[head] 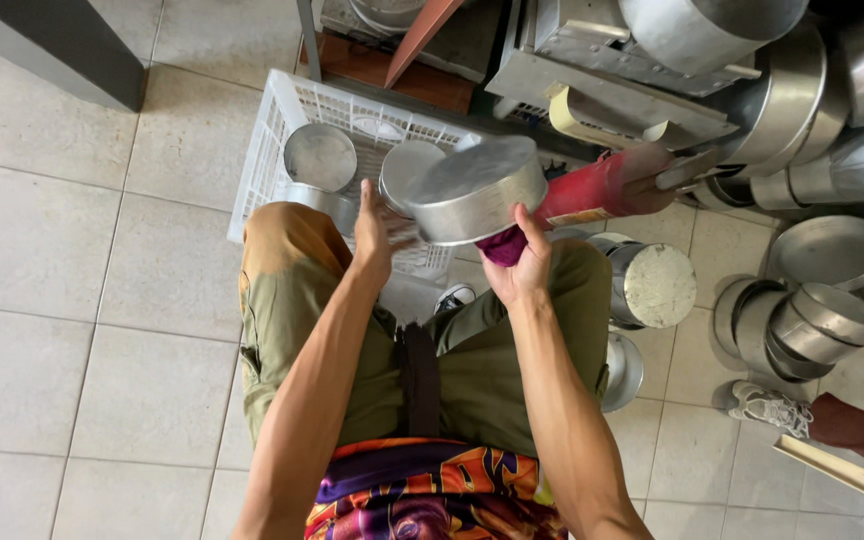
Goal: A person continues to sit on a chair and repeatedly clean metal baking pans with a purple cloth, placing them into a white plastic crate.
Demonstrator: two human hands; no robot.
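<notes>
Right hand (524,272): fingers curled under a round metal pan (474,190), thumb up along its near rim, a purple cloth (500,247) pinched between palm and pan. The pan is held off the lap, tilted, flat bottom facing up and left.

Left hand (372,235): fingers spread and straight, a bit blurred, palm turned toward the pan's left edge; cannot tell if the tips touch it.

Just past the left fingertips, a second round pan (402,170), partly hidden behind the held one. Further out, a white plastic crate (282,120) on the floor with another pan (320,157) inside.

Right of the right hand's fingers, a red tube (592,192) sticks out from behind the held pan, gripped at its far end by another person's hand (652,180). Below that, a tin with a scuffed lid (654,284) stands on the tiles.

Beyond and to the right, stacks of metal pans (802,320) and big steel pots (782,100).

Under both hands, the wearer's olive trousers (292,300), knees apart. Far lower right, another person's sneaker (767,405) on the tile floor (72,330).
</notes>
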